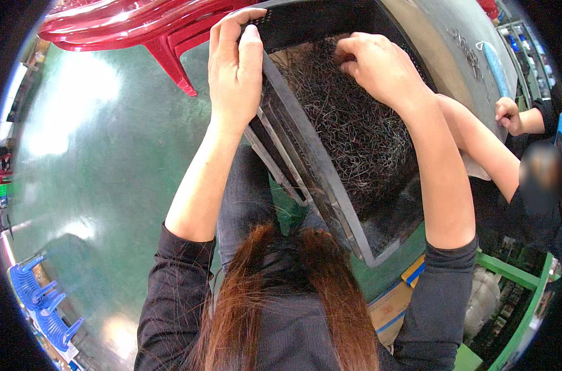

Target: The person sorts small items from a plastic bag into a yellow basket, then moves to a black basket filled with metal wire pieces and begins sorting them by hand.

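Note:
A black plastic crate (334, 191) stands tilted in front of me, holding a tangled heap of thin, dark, wire-like pieces (362, 145). At its far left corner, my left hand (236, 71) is closed over the rim, fingers hooked around the edge. My right hand (381, 67) reaches into the crate's far side, over the heap. Its fingers are curled together with the tips down by the pieces; what lies between them cannot be made out. A bit of light brown surface shows at the heap's far edge.
Red plastic chairs (169, 43) stand beyond my left hand. To the right, another person's hand (508, 115) is near a table (445, 43) with loose dark pieces (466, 54) and a light-blue object (496, 68). A green frame (506, 272) stands lower right; blue stools (42, 303) lower left.

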Tool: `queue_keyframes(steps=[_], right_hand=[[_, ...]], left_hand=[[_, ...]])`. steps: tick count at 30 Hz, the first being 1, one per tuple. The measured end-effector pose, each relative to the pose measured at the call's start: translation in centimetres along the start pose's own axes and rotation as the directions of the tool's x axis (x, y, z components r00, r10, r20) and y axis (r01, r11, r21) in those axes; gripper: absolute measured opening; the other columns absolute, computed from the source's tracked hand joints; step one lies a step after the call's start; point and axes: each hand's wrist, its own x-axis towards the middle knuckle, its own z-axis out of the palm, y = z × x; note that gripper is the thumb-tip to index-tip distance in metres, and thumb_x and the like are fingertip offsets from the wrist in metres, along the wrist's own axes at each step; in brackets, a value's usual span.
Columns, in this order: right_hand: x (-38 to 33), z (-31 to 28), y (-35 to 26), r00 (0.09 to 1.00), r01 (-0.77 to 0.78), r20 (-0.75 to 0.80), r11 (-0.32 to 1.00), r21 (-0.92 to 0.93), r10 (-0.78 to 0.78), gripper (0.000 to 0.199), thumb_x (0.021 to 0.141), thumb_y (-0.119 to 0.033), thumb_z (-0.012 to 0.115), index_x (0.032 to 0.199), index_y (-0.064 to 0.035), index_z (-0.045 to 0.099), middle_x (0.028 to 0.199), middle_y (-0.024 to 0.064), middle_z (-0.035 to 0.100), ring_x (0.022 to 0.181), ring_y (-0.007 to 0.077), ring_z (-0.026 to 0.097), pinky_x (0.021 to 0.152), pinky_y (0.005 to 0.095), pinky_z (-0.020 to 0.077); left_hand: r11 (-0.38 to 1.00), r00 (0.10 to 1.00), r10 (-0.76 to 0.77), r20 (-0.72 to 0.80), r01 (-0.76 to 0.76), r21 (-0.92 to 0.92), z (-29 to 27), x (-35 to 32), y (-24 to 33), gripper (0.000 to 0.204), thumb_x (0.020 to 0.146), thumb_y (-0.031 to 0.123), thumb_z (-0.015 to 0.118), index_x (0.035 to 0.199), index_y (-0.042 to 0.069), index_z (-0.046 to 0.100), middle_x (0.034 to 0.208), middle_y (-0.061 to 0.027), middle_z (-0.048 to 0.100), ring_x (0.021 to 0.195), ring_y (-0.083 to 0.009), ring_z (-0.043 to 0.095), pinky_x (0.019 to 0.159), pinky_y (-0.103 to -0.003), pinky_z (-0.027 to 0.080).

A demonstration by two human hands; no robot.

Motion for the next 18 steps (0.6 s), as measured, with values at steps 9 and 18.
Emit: queue_keyframes(steps=[9,18], right_hand=[[4.3,1.5,-0.1,0.956,0.277,0.115,0.959,-0.063,-0.269,0.016,0.072,-0.007,0.056,0.086,-0.0031,0.063,0.088,0.0150,0.061,0.089,0.0290,0.058,0.078,0.0376,0.0474],[5.6,0.9,-1.0,0.942,0.295,0.236,0.927,-0.233,-0.241,0.012,0.073,-0.006,0.052,0.078,-0.0012,0.062,0.078,0.0187,0.062,0.077,0.0312,0.063,0.066,0.0385,0.0511]], left_hand=[[0.998,0.998,0.057,-0.032,-0.057,-0.011,0.0,0.2,-1.2,0.024,0.086,0.015,0.041,0.104,0.008,0.056,0.101,-0.0115,0.051,0.100,-0.0237,0.047,0.089,-0.032,0.035],[0.998,0.997,0.069,-0.046,-0.069,-0.005,0.1,0.2,-1.5,0.024,0.087,0.014,0.041,0.104,0.008,0.056,0.101,-0.0112,0.050,0.099,-0.0234,0.047,0.089,-0.032,0.035]])
